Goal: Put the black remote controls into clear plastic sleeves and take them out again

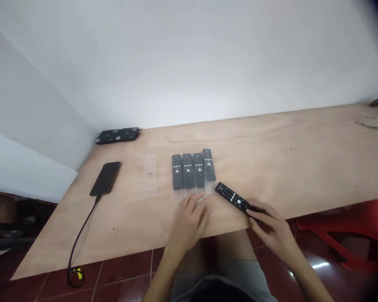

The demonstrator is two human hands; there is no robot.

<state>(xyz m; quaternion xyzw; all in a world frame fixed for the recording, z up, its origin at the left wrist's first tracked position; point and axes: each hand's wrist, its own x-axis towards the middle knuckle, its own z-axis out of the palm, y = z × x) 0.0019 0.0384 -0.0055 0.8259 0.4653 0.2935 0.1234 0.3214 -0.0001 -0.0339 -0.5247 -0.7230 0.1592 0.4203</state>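
My right hand grips the lower end of a black remote control between thumb and fingers. This remote is bare, with its buttons facing up, and slants toward the upper left. My left hand rests on the table, fingers apart and slightly bent, just below a row of several remotes in clear plastic sleeves. The rightmost sleeved remote sits a little higher and tilted. Left of the row lies a flat clear plastic sleeve with no remote in it.
A phone with a black cable lies on the left of the wooden table. Two black boxes stand by the wall at the back left. A red chair is at the right, below the table edge.
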